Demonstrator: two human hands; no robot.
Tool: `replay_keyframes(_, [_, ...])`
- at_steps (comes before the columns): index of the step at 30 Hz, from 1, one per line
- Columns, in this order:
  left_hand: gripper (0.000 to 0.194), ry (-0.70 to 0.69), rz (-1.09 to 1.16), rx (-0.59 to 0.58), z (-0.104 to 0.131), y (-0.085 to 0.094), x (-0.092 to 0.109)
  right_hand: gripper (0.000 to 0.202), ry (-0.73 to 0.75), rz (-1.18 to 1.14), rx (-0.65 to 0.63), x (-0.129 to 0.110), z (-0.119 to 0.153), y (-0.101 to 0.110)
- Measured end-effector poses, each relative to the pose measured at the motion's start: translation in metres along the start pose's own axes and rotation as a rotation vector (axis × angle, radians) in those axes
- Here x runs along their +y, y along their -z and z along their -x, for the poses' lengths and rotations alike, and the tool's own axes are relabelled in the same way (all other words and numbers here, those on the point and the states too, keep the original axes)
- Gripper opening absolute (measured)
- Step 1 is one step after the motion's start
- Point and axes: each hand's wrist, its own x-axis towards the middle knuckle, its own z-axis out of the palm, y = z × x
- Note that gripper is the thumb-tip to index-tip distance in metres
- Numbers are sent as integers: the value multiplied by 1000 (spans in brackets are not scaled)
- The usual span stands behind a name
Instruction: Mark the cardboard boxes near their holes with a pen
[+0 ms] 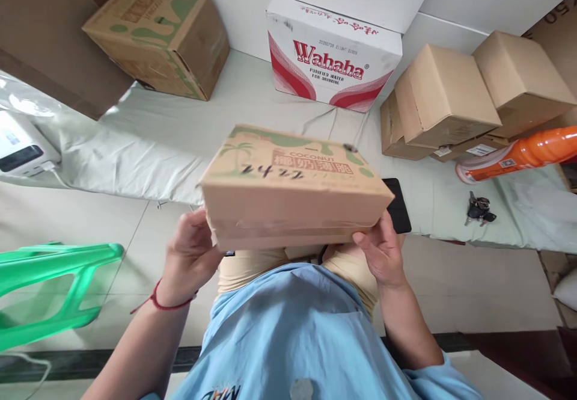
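A brown cardboard box [293, 207] with green patterns, red "COCONUT" print and black handwriting on its top is held up in front of my body, at the near edge of the cloth-covered table. My left hand [192, 255] grips its lower left corner, a red string bracelet on the wrist. At the lower right corner, my right hand [381, 249] holds the box with the thumb on its near side. Fingers of both hands are partly hidden behind and under the box. A black phone [397, 206] lies on the table just right of the box.
A similar green-patterned box [157, 33] stands back left, a white and red Wahaha box [331, 57] back centre. Several plain boxes [446, 96], an orange bottle [518, 154] and keys [480, 209] are right. A white device [24, 147] and green stool [76, 286] are left.
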Motion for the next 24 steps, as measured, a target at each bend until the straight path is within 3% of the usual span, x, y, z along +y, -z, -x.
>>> replay_keyframes(3, [43,122,119,-84,-4,0,2,72,92,87,4,16,-9,-2])
replay_keyframes(5, [31,178,157,-69,-7,-3,4,62,92,184,5,25,-12,-2])
replay_keyframes(9, [14,150,141,296,-16,-10,3,42,42,383,-95,27,-11,7])
replay_keyframes(12, [7,17,-2,443,-21,-17,9,35,44,532,-137,16,-16,20])
replay_keyframes(15, [8,-358,-185,469,-24,-31,31,38,33,836,-85,1,-35,29])
replay_keyframes(17, [11,-631,-293,371,-26,-44,55,42,-40,1113,-106,-6,-55,32])
replay_keyframes(19, [18,-779,-373,137,-30,-61,80,50,-166,1374,-179,-12,-76,31])
replay_keyframes(22, [25,-849,-533,-205,-39,-90,103,61,-310,1618,-312,-15,-100,25])
replay_keyframes(24, [23,-818,-665,-352,-47,-108,102,58,-324,1695,-373,-16,-110,21])
